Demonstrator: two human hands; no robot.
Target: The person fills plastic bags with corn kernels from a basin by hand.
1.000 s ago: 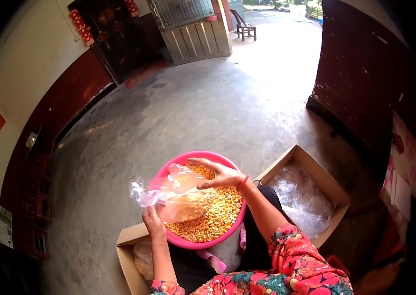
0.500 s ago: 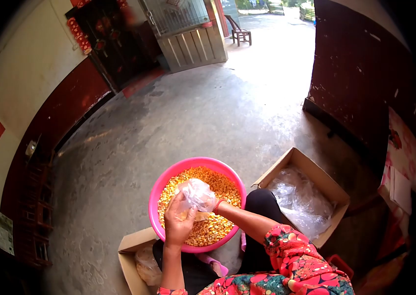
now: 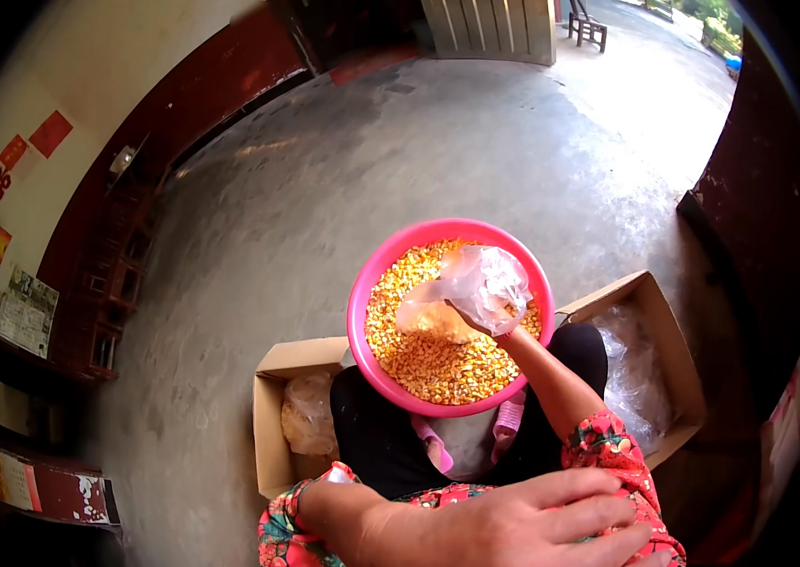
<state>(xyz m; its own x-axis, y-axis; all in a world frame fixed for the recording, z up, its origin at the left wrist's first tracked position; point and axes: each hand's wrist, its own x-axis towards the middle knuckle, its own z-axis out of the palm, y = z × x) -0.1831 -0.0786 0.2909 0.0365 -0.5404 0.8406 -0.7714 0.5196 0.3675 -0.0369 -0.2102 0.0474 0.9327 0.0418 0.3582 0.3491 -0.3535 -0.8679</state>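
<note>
A pink basin [image 3: 359,357] full of yellow corn kernels [image 3: 438,364] stands on the floor between the knees. My right hand [image 3: 483,319] is over the kernels, closed on a clear plastic bag [image 3: 490,279]; the plastic hides some of its fingers. A pale part of the bag lies against the kernels left of that hand. My left hand [image 3: 537,520] is near the camera at the bottom, in front of the flowered right sleeve [image 3: 612,449]. Its fingers are slightly apart, with nothing seen in them; contact with the sleeve cannot be told.
An open cardboard box [image 3: 270,416] with a filled plastic bag [image 3: 309,416] is left of the legs. Another box [image 3: 679,378] on the right holds clear plastic bags [image 3: 628,364]. Pink slippers [image 3: 435,447] are below the basin. A chair [image 3: 588,30] stands near the doorway.
My left hand has left the plastic bag and moved down and right to the right sleeve. My right hand still holds the bag, now more spread out. The view has shifted down and left.
</note>
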